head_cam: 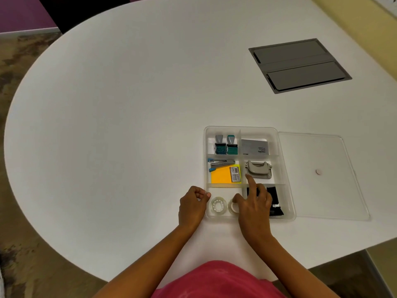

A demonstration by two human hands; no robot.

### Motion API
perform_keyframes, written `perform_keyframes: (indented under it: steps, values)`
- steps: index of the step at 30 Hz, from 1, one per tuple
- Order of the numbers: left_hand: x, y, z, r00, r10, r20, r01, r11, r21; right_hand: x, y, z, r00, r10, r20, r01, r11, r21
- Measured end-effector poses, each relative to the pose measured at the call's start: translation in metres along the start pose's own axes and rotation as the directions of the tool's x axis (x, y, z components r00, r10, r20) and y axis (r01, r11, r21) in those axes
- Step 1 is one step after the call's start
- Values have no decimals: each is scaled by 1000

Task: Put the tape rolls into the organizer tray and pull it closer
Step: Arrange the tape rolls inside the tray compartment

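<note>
A clear plastic organizer tray (281, 160) sits on the white table, right of centre. Two clear tape rolls lie flat in its near-left compartment: one tape roll (218, 205) in full view, the second tape roll (232, 208) partly under my right hand. My right hand (254, 203) rests over the tray's near part, thumb on the second roll, index finger stretched toward the grey hole punch (258, 169). My left hand (192, 204) is curled at the tray's near-left corner, fingertips at the rim; whether it grips the rim is unclear.
Other compartments hold two stamps (225, 146), a grey card box (254, 147), a stapler (221, 164) on orange sticky notes (221, 176), and black clips (275, 201). The clear lid (322, 175) lies right of the tray. A grey cable hatch (299, 65) is set in the table at the far right.
</note>
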State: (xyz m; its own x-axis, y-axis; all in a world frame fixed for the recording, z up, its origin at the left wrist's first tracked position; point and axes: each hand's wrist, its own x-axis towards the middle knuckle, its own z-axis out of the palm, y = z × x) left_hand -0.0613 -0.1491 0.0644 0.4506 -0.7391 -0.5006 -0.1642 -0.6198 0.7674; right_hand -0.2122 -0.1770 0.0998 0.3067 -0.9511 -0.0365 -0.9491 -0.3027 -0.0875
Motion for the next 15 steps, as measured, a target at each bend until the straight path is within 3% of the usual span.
perform_keyframes:
  steps: [7, 15]
  values:
    - [-4, 1, 0, 1000, -19, 17, 20, 1000, -16, -14, 10, 9, 992, 47, 117, -34, 994, -105]
    - [-4, 3, 1, 1000, -30, 10, 30, 999, 14, -7, -6, 6, 1000, 15, -4, -15, 998, -53]
